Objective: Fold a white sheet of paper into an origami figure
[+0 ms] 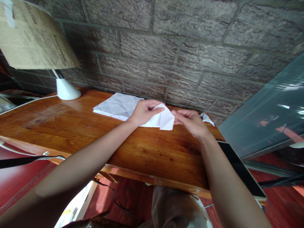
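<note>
A folded white paper piece (163, 119) is held just above the wooden table (147, 152), near its far edge. My left hand (143, 111) pinches its upper left side, thumb on top. My right hand (191, 122) grips its right edge with curled fingers. Behind my left hand lies a creased white sheet (116, 106), flat on the table. A small folded white paper (207, 118) lies to the right of my right hand, by the wall.
A lamp with a white base (66, 89) and a newsprint shade (33, 36) stands at the table's back left. A brick wall (171, 53) runs behind. A dark tablet (239, 167) lies at the table's right edge, beside a glass panel (268, 114). Cables hang below.
</note>
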The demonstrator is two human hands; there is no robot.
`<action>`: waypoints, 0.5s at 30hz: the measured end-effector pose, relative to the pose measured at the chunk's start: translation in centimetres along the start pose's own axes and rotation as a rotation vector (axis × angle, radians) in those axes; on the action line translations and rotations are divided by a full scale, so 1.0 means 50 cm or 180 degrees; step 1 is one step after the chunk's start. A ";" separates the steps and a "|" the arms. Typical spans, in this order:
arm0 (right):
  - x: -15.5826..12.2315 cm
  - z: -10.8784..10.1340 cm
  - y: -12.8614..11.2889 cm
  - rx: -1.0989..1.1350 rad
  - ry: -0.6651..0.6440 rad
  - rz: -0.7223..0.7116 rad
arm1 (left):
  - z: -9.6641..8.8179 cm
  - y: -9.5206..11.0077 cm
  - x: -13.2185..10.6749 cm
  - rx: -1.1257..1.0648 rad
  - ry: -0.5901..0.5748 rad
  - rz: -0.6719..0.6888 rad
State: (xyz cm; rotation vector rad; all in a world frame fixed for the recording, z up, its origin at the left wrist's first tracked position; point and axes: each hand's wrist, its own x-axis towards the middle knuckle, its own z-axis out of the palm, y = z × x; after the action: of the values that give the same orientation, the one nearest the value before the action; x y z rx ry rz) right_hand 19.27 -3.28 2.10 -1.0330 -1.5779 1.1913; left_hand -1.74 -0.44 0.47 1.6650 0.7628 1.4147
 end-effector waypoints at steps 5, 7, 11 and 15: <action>-0.002 -0.008 -0.003 -0.0257 -0.0079 -0.0150 | 0.000 -0.001 0.000 0.0006 0.0000 0.0025; -0.003 -0.007 -0.005 -0.0457 -0.0068 -0.0320 | 0.000 -0.001 0.000 0.0012 0.0002 0.0022; -0.004 -0.002 -0.004 -0.0893 0.0103 -0.0752 | 0.000 0.001 0.000 0.0006 0.0009 -0.0054; -0.005 0.002 0.003 -0.1385 0.0297 -0.0983 | -0.001 0.000 0.001 -0.0098 -0.0157 -0.0147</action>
State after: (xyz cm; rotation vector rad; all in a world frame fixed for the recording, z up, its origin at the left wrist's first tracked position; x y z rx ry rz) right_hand 19.25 -3.51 1.92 -1.0459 -1.8860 0.5952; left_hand -1.78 -0.40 0.48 1.6425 0.7434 1.3422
